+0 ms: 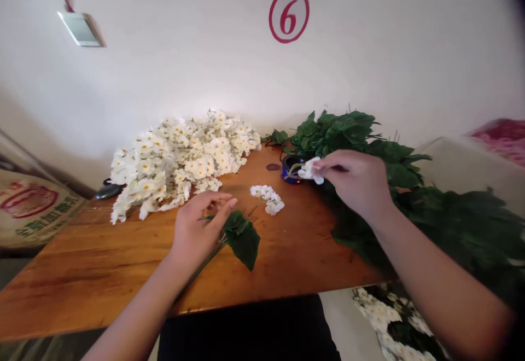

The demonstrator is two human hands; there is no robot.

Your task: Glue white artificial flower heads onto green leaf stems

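Note:
My right hand (356,180) pinches a small white artificial flower sprig (310,170) between thumb and fingertips. The sprig's thin stems point left over a small round blue pot (289,169) with a dark inside and a red light on its front. My left hand (203,221) is closed, thumb and index tips close together, at an artificial green leaf stem (243,239); its grip is partly hidden behind the fingers. The stem slants down past the wrist towards the table's front edge. Between the hands, another white flower sprig (268,199) lies on the wooden table (287,262).
A large heap of white flowers with yellow centres (180,158) covers the back left. Green leaf stems (348,131) are piled along the right. A dark object (109,190) sits at the left, near a printed sack (33,208). More white flowers (381,317) are below the table's right side.

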